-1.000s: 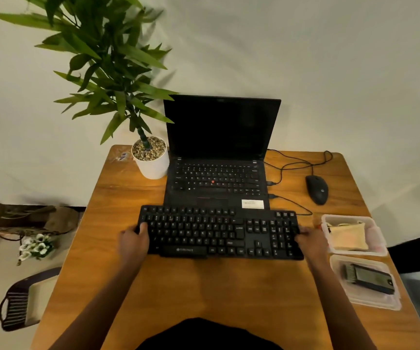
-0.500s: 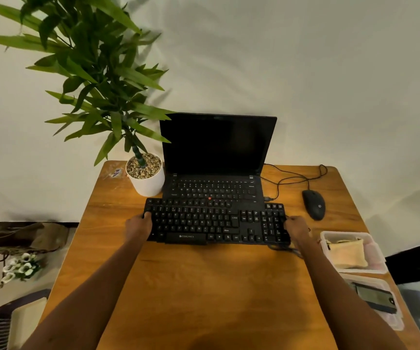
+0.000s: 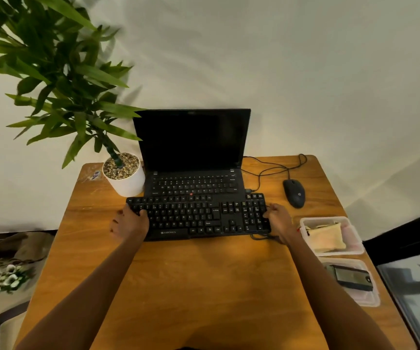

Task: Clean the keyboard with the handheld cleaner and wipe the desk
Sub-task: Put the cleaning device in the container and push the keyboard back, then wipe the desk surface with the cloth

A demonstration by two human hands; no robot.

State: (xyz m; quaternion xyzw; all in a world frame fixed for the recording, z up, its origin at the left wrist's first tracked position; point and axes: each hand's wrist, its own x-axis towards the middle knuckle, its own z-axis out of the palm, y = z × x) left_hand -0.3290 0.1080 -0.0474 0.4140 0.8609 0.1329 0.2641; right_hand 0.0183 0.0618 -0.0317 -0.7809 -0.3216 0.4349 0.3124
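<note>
On the wooden desk (image 3: 204,286) in front of me lay the black external keyboard (image 3: 199,217), and I had it by both ends. My left hand (image 3: 129,224) was closed around its left edge, thumb up on the keys near the corner, the other fingers going down the side. My right hand (image 3: 278,219) was curled shut on the right edge beside the number pad, with the keyboard's cable (image 3: 262,236) looping out just under my wrist. The far edge of the keyboard overlapped the front of the open laptop (image 3: 193,157), covering its palm rest; the laptop's screen was dark.

To the left of the laptop stood a white pot (image 3: 125,176) topped with pebbles, touching the laptop's side or very nearly, its green plant (image 3: 60,79) leaning out over the corner of the desk. A black wired mouse (image 3: 294,193) sat to the right, near my right hand but apart from it, its cord running back towards the laptop. Along the right edge of the desk were two clear plastic tubs: the farther tub (image 3: 355,236) held a yellowish cloth (image 3: 326,237), and the nearer tub (image 3: 365,299) held a dark handheld device (image 3: 350,276) that I could not make out clearly.
</note>
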